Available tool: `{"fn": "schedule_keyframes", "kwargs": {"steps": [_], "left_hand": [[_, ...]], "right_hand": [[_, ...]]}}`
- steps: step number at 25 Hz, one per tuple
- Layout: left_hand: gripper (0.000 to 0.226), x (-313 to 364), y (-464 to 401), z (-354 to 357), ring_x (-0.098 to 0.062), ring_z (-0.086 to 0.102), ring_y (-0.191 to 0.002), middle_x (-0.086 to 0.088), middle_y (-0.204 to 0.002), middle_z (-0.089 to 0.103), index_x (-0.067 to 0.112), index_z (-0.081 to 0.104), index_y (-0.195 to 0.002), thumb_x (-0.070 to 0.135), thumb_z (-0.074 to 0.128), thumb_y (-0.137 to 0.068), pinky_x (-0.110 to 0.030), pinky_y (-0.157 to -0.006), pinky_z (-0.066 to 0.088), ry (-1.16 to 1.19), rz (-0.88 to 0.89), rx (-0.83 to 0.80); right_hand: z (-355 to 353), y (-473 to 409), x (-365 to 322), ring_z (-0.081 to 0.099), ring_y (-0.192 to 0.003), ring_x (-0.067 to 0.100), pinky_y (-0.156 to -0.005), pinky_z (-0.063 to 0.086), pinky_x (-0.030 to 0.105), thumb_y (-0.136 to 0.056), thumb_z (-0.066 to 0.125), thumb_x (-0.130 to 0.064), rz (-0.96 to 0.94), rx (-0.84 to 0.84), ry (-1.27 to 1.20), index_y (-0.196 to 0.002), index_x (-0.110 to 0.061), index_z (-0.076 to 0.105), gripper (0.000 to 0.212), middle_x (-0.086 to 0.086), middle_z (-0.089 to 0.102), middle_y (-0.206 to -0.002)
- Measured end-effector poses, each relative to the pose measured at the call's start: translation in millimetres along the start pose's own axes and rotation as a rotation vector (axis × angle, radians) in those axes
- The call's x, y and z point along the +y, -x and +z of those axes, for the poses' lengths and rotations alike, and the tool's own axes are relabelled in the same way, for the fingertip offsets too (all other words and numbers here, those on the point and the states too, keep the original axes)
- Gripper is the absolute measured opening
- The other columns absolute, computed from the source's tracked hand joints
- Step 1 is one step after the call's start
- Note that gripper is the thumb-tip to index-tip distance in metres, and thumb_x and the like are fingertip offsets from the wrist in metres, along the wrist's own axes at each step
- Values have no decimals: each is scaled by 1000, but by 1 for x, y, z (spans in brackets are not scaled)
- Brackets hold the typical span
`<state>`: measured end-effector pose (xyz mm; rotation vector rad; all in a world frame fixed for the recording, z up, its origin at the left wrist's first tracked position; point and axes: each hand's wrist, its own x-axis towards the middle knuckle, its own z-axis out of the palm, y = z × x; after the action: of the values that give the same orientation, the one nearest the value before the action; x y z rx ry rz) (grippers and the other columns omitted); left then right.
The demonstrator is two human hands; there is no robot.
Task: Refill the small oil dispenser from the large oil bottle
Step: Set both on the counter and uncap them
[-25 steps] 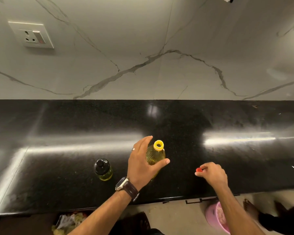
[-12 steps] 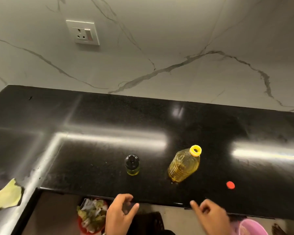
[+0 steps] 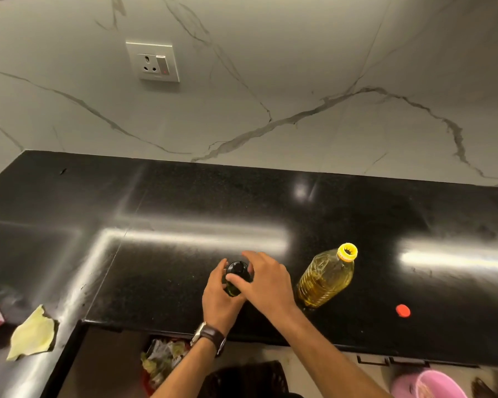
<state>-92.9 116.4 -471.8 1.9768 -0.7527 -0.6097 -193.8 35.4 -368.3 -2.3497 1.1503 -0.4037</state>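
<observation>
The small oil dispenser (image 3: 234, 278), dark glass with a black top, stands on the black counter (image 3: 184, 225) near its front edge. My left hand (image 3: 217, 300) grips its body from the near left side. My right hand (image 3: 263, 280) curls over its black top from the right, thumb and fingers around the cap. The large oil bottle (image 3: 325, 278), clear plastic with yellow oil and an uncapped yellow neck, stands just to the right, apart from both hands. Its red cap (image 3: 403, 310) lies on the counter further right.
A yellow-green cloth (image 3: 32, 333) lies at the counter's left corner. On the marble wall is a socket (image 3: 153, 61). Below the counter edge sit a bin with scraps (image 3: 161, 359), a black basket (image 3: 247, 377) and a pink bucket (image 3: 427, 384).
Both hands rose from below the counter edge and closed around the small dispenser. A second ago the left held the large bottle and the right set down the red cap. The view shifted left.
</observation>
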Motion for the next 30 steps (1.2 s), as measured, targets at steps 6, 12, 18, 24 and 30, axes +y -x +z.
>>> {"fn": "schedule_keyframes", "kwargs": {"steps": [6, 12, 18, 24, 30], "left_hand": [[36, 17, -6, -8, 1, 68, -89, 19, -97, 73, 46, 66, -109, 44, 72, -73, -37, -80, 60, 10, 99, 17], [47, 8, -9, -9, 2, 69, -96, 19, -103, 74, 37, 69, -116, 44, 81, -72, -36, -86, 61, 21, 123, -9], [71, -1, -12, -6, -8, 67, -111, 10, -118, 73, 26, 67, -130, 32, 97, -66, -34, -98, 57, -8, 65, -33], [73, 3, -12, -4, -16, 66, -113, 1, -120, 73, 18, 65, -133, 25, 97, -67, -28, -95, 51, -20, 68, -38], [75, 4, -11, -4, -17, 66, -114, -1, -121, 73, 18, 64, -134, 25, 97, -67, -27, -95, 51, -21, 72, -26]], "right_hand": [[15, -15, -2, 68, -101, 12, -83, 49, 21, -93, 71, -50, 32, -33, 44, -116, -27, 75, 32, -4, 71, -110], [1, 19, 9, 66, -93, 5, -79, 46, 14, -89, 74, -53, 28, 59, 4, -117, -30, 76, 36, -10, 72, -103], [-13, 102, 94, 65, -95, 2, -84, 53, 20, -82, 78, -58, 371, -22, -14, -113, -32, 77, 40, -16, 71, -103], [-57, 131, 189, 60, -90, 6, -72, 46, 22, -88, 76, -53, 671, 3, 116, -112, -33, 74, 32, -13, 66, -100], [-59, 113, 237, 65, -81, 16, -70, 55, 33, -89, 77, -49, 795, 168, 147, -110, -27, 74, 31, -10, 62, -85]]}}
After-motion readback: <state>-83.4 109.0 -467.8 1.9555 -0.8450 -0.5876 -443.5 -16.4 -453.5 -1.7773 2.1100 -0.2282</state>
